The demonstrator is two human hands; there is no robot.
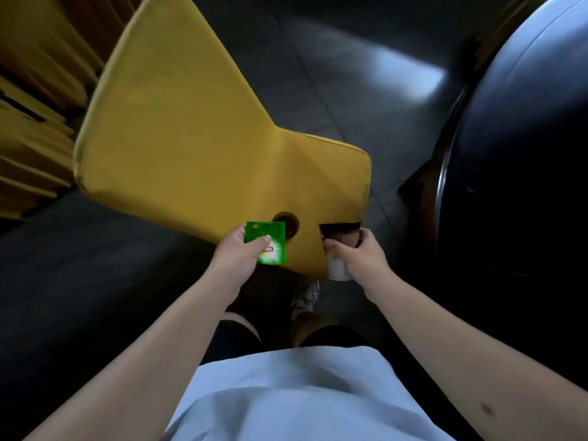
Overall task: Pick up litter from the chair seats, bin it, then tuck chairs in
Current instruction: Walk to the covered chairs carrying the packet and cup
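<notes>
A chair in a yellow fabric cover point(197, 135) fills the upper left, its backrest top edge nearest to me. My left hand point(237, 253) pinches a green tea-bag sachet point(270, 245) just in front of that edge. My right hand point(359, 253) grips a paper cup point(339, 257), brown near its rim and white below, tilted toward me at the chair's right corner. A round dark hole point(288, 222) and a torn dark gap point(340, 229) show in the cover near my hands. The seat itself is hidden from here.
A dark round table point(521, 154) with a glossy edge stands at the right. More yellow-covered chairs point(35, 100) line the far left. The floor is dark glossy tile point(366, 68). My white shoe point(305, 297) shows below the chair.
</notes>
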